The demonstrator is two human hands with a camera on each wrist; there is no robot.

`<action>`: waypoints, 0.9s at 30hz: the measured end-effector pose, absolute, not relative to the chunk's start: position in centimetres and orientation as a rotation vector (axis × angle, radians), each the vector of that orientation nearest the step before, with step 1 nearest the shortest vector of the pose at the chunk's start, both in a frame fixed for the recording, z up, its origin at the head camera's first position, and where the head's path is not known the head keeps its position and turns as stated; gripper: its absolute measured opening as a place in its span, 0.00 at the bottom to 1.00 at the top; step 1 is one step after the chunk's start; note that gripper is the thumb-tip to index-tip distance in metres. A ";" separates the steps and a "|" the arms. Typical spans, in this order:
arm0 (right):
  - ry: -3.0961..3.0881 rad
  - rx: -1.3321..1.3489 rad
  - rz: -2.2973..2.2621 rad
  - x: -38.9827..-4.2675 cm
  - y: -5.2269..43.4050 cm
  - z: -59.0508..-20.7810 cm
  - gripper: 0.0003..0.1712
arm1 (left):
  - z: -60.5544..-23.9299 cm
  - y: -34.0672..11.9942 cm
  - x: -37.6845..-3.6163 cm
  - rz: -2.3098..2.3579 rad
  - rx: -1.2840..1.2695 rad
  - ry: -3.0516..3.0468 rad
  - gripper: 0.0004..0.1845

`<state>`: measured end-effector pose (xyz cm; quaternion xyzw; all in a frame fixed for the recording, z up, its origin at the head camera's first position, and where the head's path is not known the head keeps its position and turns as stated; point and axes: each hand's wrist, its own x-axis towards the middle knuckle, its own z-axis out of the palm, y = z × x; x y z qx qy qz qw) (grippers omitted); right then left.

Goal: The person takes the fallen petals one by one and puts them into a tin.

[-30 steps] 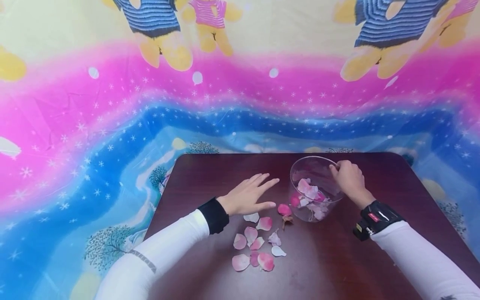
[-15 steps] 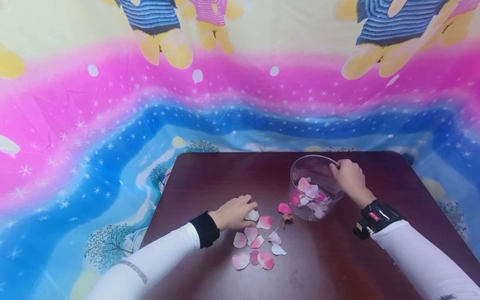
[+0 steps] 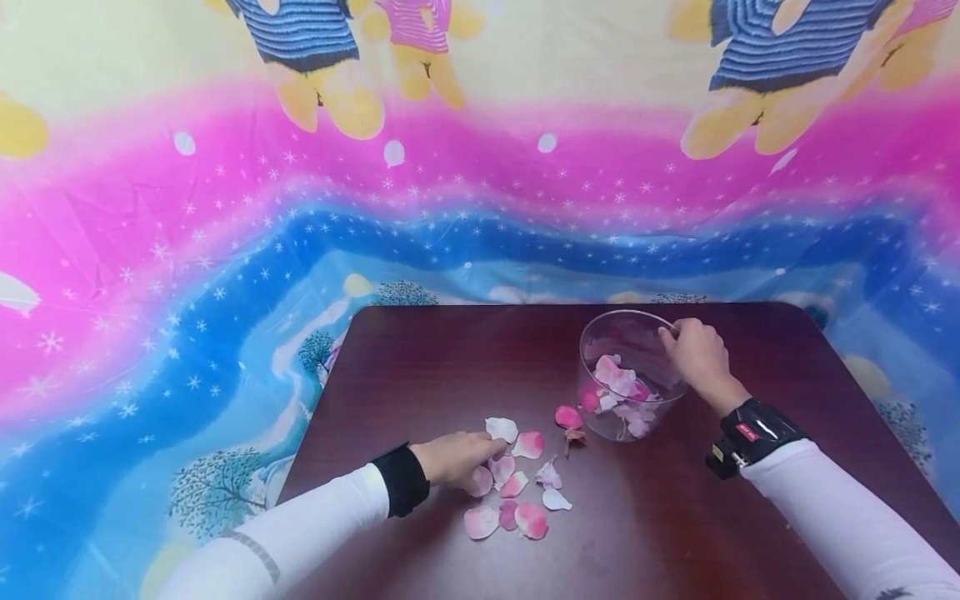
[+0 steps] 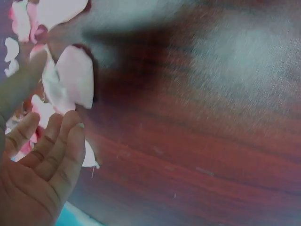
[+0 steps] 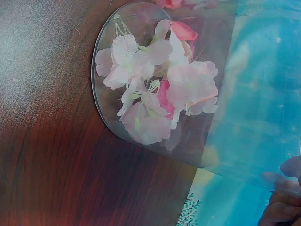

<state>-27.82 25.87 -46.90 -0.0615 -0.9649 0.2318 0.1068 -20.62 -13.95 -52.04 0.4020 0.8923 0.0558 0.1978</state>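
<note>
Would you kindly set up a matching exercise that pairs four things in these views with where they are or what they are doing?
Things:
1. left hand
2. right hand
3. glass bowl
4. loose petals

Places or states:
A. lie scattered on the dark wooden table
B. grips the bowl's rim
C. rests on the table, touching petals
D. stands on the table with petals inside

Pairs: 1-C, 2-B, 3-D, 4-A

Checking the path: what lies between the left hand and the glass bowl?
In the head view, loose petals on the table lie between left hand and glass bowl.
</note>
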 end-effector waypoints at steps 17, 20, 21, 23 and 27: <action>-2.819 -0.167 0.678 -27.8 26.1 -47.0 0.18 | -54.9 -14.6 -19.5 0.214 1.190 2.552 0.19; -2.821 -0.159 0.680 -27.8 26.1 -47.0 0.18 | -54.8 -14.7 -19.6 0.233 1.171 2.536 0.20; -2.822 -0.157 0.679 -27.8 26.1 -47.0 0.18 | -54.7 -14.7 -19.8 0.242 1.170 2.533 0.20; -2.825 -0.154 0.679 -27.8 26.1 -47.1 0.18 | -54.3 -14.8 -20.1 0.260 1.165 2.541 0.22; -2.825 -0.156 0.678 -27.8 26.1 -47.2 0.18 | -53.0 -14.8 -21.0 0.304 1.195 2.599 0.20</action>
